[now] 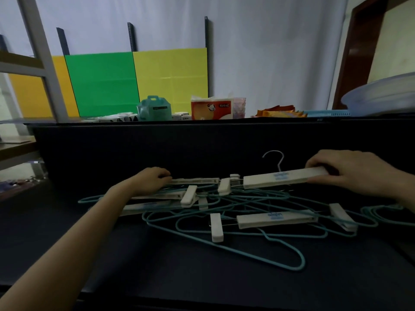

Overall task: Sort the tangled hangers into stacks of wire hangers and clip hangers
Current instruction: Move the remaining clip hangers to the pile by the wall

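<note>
1. My right hand (354,173) has its fingers curled round the right end of the top clip hanger (285,178). The bar runs left-right, hook (275,159) pointing away from me.
2. My left hand (152,179) is left of that hanger, fingers curled onto the end of a white bar (195,181). Can't tell if it's the same hanger.
3. Wire hangers (247,198): teal tangle under that hanger and nearer me.
4. Likely snag: its clip (224,186) sits against the wires.
5. Second clip hanger (277,218) lies nearer me, roughly parallel.
</note>
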The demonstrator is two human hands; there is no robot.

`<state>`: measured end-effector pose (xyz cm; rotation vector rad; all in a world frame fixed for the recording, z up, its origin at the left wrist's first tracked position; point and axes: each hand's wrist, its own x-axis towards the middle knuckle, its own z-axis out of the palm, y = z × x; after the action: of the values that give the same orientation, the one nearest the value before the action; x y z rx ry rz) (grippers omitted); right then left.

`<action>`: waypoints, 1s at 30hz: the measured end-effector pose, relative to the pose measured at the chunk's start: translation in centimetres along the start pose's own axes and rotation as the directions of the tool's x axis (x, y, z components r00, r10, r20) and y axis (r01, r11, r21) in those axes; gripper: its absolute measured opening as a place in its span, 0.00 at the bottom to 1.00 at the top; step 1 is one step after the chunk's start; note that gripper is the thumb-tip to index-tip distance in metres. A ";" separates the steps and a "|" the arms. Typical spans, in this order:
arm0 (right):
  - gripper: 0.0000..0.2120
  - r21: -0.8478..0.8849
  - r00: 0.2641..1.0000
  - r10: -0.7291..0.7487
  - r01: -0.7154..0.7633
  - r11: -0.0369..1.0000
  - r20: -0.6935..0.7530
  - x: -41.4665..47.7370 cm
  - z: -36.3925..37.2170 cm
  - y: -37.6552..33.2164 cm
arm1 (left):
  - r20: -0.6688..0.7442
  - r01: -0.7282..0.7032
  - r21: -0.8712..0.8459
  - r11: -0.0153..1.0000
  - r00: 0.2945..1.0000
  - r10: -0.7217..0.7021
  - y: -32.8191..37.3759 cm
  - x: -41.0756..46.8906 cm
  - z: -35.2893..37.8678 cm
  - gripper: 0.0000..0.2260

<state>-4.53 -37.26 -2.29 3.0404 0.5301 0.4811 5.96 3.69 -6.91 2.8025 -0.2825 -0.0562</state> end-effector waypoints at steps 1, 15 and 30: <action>0.20 0.009 1.000 0.006 -0.005 1.000 -0.026 -0.6 -0.1 0.5 | 0.059 0.011 -0.013 1.000 0.998 -0.010 -0.2 0.3 0.0 0.19; 0.18 0.220 0.946 0.226 -0.175 0.960 -0.234 -7.3 1.6 6.8 | 0.190 -0.219 -0.184 0.958 0.949 0.253 0.3 3.4 0.5 0.14; 0.19 0.260 0.917 0.304 -0.237 0.936 -0.259 -10.1 1.8 8.3 | -0.253 -0.467 0.179 0.866 0.829 0.499 3.5 1.7 -1.8 0.12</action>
<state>-10.34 -48.36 -6.45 3.2955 0.1684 0.9636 7.12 0.68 -4.06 2.7002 -0.9361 0.5022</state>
